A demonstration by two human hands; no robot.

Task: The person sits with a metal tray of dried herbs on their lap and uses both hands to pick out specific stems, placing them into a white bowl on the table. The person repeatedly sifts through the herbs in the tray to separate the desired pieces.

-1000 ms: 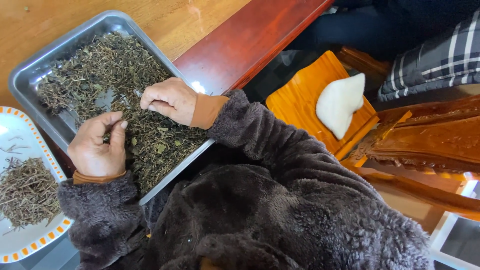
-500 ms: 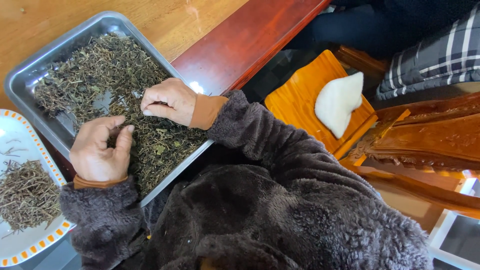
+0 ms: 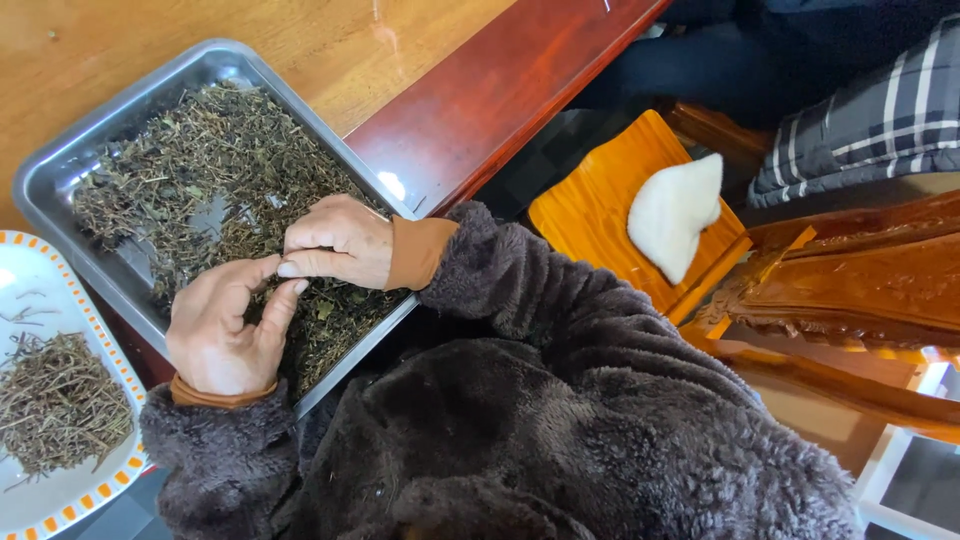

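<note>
- The left hand (image 3: 222, 330) and the right hand (image 3: 335, 240) are meeting fingertip to fingertip over the near half of a metal tray (image 3: 60, 170).
- The right hand's fingers are curling down tight, pinching toward the left thumb; something small is probably caught between them, but it is too tiny to tell what.
- The left hand is lying palm inward, thumb and forefinger narrowly bent toward the right hand's tips, the other fingers loosely folded.
- Both hands are hovering on or just above the dried leaves and stems (image 3: 210, 170) that are filling the tray in a loose, dark green-brown layer.
- The tray is sitting tilted across the edge of a pale wooden table (image 3: 100, 40), beside its dark red border (image 3: 500, 90).
- At the left edge, a white plate with an orange-patterned rim (image 3: 40, 270) is holding a separate pile of bare stems (image 3: 60, 400), just beside the tray.
- Fuzzy dark brown sleeves (image 3: 540, 320) with tan cuffs are covering both arms.
- To the right, an orange wooden stool (image 3: 600, 210) is carrying 1 white cloth pad (image 3: 675, 215), well apart from the hands.
</note>
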